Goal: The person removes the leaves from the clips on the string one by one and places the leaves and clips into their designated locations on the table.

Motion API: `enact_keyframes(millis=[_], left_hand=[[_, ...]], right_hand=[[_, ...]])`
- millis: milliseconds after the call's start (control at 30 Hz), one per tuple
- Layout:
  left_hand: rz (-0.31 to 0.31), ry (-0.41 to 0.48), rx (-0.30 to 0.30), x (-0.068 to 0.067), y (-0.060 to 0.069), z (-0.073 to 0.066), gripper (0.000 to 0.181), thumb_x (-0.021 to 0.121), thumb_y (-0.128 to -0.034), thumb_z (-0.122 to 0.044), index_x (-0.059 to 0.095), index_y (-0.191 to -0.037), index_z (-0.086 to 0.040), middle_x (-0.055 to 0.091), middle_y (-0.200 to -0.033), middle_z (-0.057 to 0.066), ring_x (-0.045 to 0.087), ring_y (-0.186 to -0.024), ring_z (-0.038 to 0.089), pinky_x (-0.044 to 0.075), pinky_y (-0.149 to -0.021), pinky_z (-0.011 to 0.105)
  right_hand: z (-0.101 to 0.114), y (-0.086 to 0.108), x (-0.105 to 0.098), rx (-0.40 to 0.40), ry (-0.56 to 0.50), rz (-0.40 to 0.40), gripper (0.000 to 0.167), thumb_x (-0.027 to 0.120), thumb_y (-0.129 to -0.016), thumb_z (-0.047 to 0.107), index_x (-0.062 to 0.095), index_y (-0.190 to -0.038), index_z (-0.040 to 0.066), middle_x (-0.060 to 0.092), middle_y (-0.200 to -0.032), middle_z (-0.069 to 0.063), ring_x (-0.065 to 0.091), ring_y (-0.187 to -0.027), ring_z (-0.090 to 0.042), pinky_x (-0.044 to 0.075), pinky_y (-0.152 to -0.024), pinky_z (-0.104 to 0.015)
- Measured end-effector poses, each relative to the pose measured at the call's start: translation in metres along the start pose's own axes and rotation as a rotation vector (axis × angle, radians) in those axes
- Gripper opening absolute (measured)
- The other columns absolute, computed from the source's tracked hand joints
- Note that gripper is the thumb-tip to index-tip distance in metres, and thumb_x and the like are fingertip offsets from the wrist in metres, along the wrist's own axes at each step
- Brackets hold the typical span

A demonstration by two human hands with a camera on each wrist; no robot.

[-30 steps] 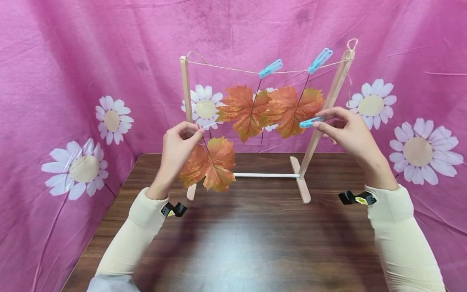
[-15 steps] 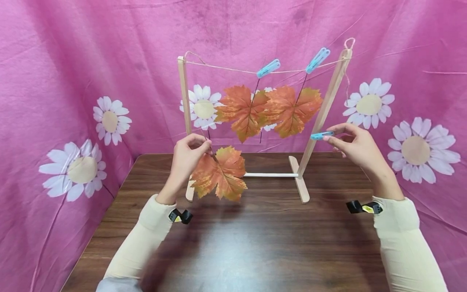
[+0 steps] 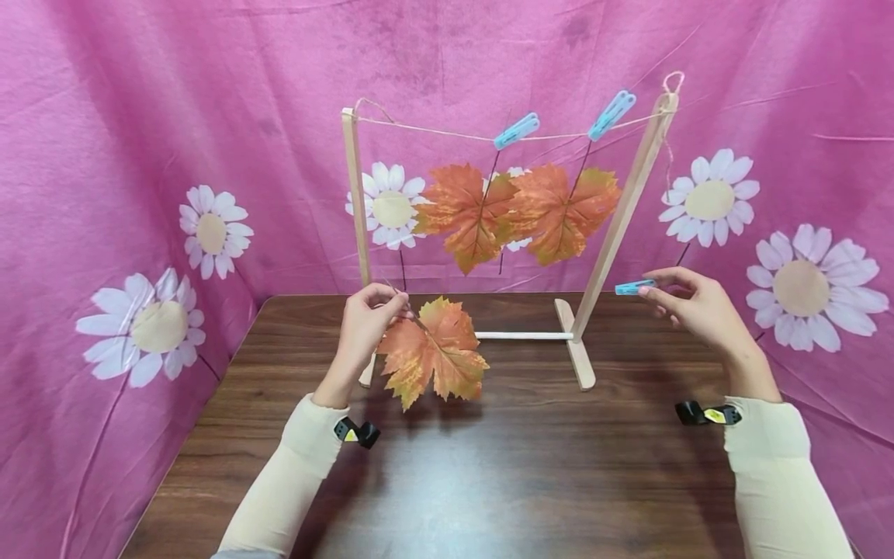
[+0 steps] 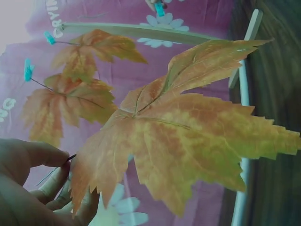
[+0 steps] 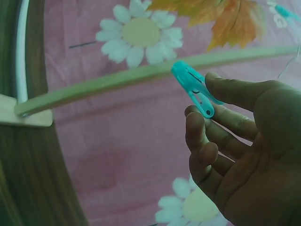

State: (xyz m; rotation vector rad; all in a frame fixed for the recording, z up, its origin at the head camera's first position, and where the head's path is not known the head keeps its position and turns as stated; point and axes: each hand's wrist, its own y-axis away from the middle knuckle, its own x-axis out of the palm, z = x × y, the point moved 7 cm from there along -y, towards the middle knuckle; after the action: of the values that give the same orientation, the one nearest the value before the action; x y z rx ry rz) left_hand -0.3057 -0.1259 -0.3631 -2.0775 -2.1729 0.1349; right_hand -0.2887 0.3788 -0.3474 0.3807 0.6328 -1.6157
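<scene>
My left hand [image 3: 368, 330] pinches the thin dark stem of an orange maple leaf [image 3: 436, 353], which spreads out to the right of the fingers, above the table. In the left wrist view this leaf [image 4: 188, 141] fills the middle, its stem between thumb and fingers. Off to the right, my right hand [image 3: 698, 307] holds a blue clothespin [image 3: 633, 288] between thumb and fingers, outside the rack's right post. The right wrist view shows that clothespin [image 5: 195, 89] with nothing in its jaws. Two more orange leaves [image 3: 468, 213] hang by their stems from blue clothespins [image 3: 517, 131] on the string.
A wooden rack has a left post [image 3: 355, 194], a right post [image 3: 632, 202], a string [image 3: 426, 128] between their tops and a white bottom bar [image 3: 524, 336]. It stands on a brown wooden table [image 3: 524, 466]. Behind hangs a pink cloth [image 3: 279, 93] with white daisies.
Both hands have moved down and to the right, the left with its leaf and the right with its clothespin. The two hanging leaves stay on the string.
</scene>
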Motion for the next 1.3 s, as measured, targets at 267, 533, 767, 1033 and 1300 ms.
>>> enact_keyframes(millis=[267, 533, 767, 1033, 1300], left_hand=[[-0.061, 0.121, -0.089, -0.002, 0.005, 0.03, 0.007, 0.067, -0.0976, 0.006, 0.065, -0.092, 0.002, 0.074, -0.073, 0.0, 0.074, -0.061, 0.008, 0.06, -0.059, 0.02], [-0.084, 0.199, -0.157, 0.0, 0.012, 0.059, 0.01, 0.064, -0.0977, 0.008, 0.063, -0.091, 0.001, 0.073, -0.073, 0.001, 0.074, -0.062, 0.01, 0.063, -0.063, 0.023], [-0.065, 0.248, -0.197, 0.004, 0.018, 0.082, 0.009, 0.061, -0.0988, 0.01, 0.06, -0.093, 0.002, 0.076, -0.079, 0.006, 0.076, -0.066, 0.013, 0.065, -0.07, 0.027], [-0.05, 0.266, -0.252, 0.002, 0.026, 0.109, 0.009, 0.059, -0.0991, 0.01, 0.057, -0.095, 0.002, 0.076, -0.085, 0.012, 0.077, -0.069, 0.015, 0.066, -0.071, 0.028], [-0.061, 0.232, -0.288, -0.004, 0.034, 0.124, 0.012, 0.063, -0.0938, 0.015, 0.057, -0.094, 0.005, 0.074, -0.08, 0.009, 0.077, -0.068, 0.015, 0.065, -0.071, 0.027]], right_hand=[[-0.035, -0.003, 0.007, 0.024, 0.025, 0.028, 0.041, 0.073, -0.103, 0.025, 0.059, -0.13, -0.002, 0.067, -0.07, 0.017, 0.061, -0.06, -0.002, 0.051, -0.05, -0.024], [-0.057, -0.007, 0.023, 0.063, -0.012, 0.059, 0.044, 0.071, -0.103, 0.027, 0.057, -0.131, -0.003, 0.067, -0.073, 0.021, 0.063, -0.06, -0.003, 0.052, -0.048, -0.027], [-0.073, -0.013, 0.036, 0.089, 0.018, 0.071, 0.047, 0.069, -0.105, 0.03, 0.058, -0.136, -0.004, 0.065, -0.071, 0.016, 0.06, -0.057, -0.004, 0.05, -0.047, -0.029], [-0.1, -0.018, 0.044, 0.19, 0.072, -0.001, 0.053, 0.069, -0.104, 0.035, 0.056, -0.134, -0.007, 0.065, -0.082, 0.018, 0.07, -0.064, -0.008, 0.056, -0.053, -0.035], [-0.119, -0.021, 0.051, 0.237, 0.126, -0.013, 0.049, 0.069, -0.103, 0.033, 0.056, -0.13, -0.007, 0.072, -0.073, 0.005, 0.065, -0.055, -0.011, 0.053, -0.049, -0.033]])
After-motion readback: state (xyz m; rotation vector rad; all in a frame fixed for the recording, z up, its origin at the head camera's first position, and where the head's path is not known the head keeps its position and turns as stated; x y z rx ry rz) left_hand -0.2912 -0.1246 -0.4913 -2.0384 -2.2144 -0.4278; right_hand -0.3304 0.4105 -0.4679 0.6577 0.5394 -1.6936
